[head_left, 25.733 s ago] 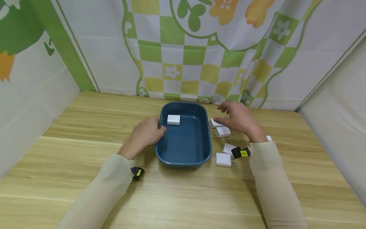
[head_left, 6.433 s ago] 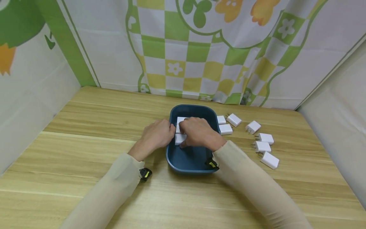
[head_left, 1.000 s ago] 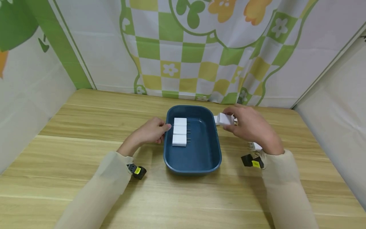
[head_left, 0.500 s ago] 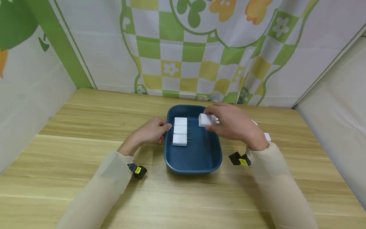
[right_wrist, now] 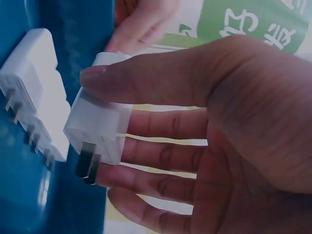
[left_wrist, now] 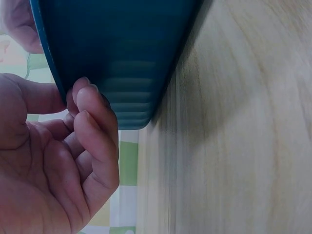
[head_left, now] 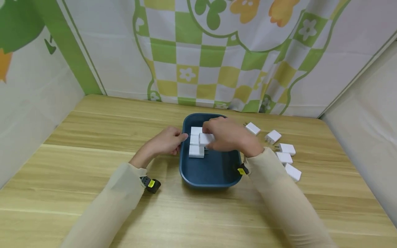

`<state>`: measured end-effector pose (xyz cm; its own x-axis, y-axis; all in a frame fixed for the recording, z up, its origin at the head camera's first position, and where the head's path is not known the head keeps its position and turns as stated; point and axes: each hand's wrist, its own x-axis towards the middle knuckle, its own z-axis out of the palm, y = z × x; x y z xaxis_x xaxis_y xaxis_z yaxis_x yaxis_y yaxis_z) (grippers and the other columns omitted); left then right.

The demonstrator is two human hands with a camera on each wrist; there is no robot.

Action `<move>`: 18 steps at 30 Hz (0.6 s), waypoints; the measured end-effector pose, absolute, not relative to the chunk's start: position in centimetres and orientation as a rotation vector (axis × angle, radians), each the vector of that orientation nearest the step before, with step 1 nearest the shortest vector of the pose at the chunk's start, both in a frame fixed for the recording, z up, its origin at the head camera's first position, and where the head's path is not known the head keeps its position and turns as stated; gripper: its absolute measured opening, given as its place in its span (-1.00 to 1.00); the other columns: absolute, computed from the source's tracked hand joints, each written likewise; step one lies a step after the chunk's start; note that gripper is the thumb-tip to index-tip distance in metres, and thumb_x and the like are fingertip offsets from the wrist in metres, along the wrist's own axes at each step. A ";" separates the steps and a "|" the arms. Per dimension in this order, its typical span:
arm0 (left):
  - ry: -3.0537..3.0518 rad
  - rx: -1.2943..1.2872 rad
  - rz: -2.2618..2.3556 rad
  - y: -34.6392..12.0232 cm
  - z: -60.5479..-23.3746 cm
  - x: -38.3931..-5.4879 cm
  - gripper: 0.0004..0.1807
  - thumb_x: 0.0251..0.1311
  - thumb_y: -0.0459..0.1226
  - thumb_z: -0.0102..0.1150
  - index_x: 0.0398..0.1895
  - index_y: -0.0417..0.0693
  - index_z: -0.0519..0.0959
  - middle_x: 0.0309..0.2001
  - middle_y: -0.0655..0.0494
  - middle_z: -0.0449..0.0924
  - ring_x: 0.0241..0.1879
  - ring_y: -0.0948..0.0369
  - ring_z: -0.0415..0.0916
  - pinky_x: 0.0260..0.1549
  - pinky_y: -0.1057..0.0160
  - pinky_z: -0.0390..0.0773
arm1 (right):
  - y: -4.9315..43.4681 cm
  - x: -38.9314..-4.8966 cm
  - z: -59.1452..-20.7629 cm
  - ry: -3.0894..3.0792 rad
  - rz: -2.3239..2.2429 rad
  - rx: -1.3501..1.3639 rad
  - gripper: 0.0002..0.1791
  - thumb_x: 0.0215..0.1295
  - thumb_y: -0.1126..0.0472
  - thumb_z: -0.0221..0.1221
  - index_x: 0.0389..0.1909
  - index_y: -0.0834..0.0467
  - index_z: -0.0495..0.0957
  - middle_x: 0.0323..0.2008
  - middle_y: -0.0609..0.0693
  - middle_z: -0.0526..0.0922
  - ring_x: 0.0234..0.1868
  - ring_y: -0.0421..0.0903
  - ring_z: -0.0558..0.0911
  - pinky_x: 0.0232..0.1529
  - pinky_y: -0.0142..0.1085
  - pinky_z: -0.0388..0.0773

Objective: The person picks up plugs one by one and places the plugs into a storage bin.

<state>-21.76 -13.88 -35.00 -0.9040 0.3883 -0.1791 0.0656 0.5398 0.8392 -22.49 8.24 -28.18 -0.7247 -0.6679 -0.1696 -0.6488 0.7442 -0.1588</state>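
Note:
My left hand [head_left: 167, 142] pinches the left rim of a dark blue plastic bin [head_left: 214, 172]; in the left wrist view, the thumb is on one side of the wall and curled fingers [left_wrist: 97, 131] on the other. Over the bin, my right hand [head_left: 231, 135] holds a white charger plug [head_left: 206, 139] between thumb and fingers, its metal prongs [right_wrist: 87, 163] showing in the right wrist view. Beneath it, three white charger plugs [head_left: 196, 151] lie in a column along the bin's left wall, prongs to the right. The held plug partly covers the middle one.
Several more white charger plugs lie on the wooden table [head_left: 93, 165] right of the bin, among them one near the back [head_left: 252, 128] and a cluster with a charger plug [head_left: 293, 172] at its front. A patterned curtain [head_left: 211, 69] hangs behind the table.
Over the last second, my right hand has carried a charger plug from beside the bin leftward to above the column inside it. My left hand has stayed on the rim.

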 end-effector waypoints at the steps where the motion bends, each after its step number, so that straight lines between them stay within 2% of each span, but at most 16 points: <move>1: 2.435 0.379 1.307 -13.9 -35.0 -21.8 -0.57 0.58 -0.26 -0.12 -0.54 -0.22 0.47 -0.66 0.03 0.45 -0.71 0.24 0.40 -0.61 0.31 0.43 | 8.0 -22.5 -28.4 2.717 -0.122 -1.036 -0.56 0.25 0.11 0.40 0.10 0.16 0.60 -0.06 0.00 0.66 -0.12 -0.04 0.61 -0.04 -0.11 0.55; 9: 2.440 0.372 1.288 -13.9 -35.1 -21.9 -0.56 0.58 -0.26 -0.13 -0.54 -0.22 0.48 -0.67 0.03 0.46 -0.71 0.23 0.40 -0.63 0.33 0.41 | 6.7 -22.2 -29.3 2.616 -0.092 -1.000 -0.64 0.24 0.10 0.40 0.00 0.12 0.61 -0.28 -0.09 0.60 -0.26 -0.07 0.56 -0.17 -0.17 0.51; 18: 2.445 0.380 1.274 -13.9 -35.0 -21.9 -0.55 0.59 -0.25 -0.13 -0.55 -0.21 0.48 -0.67 0.04 0.45 -0.70 0.23 0.41 -0.61 0.32 0.41 | 5.6 -22.0 -30.3 2.594 -0.070 -1.014 -0.62 0.16 0.09 0.47 -0.06 0.12 0.62 -0.26 -0.10 0.61 -0.28 -0.10 0.56 -0.20 -0.19 0.52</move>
<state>-21.91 -13.93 -35.00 -0.9003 0.3927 -0.1875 0.0713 0.5580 0.8268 -21.96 5.61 -30.26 -0.6809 -0.6652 -0.3062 -0.6477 0.7422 -0.1721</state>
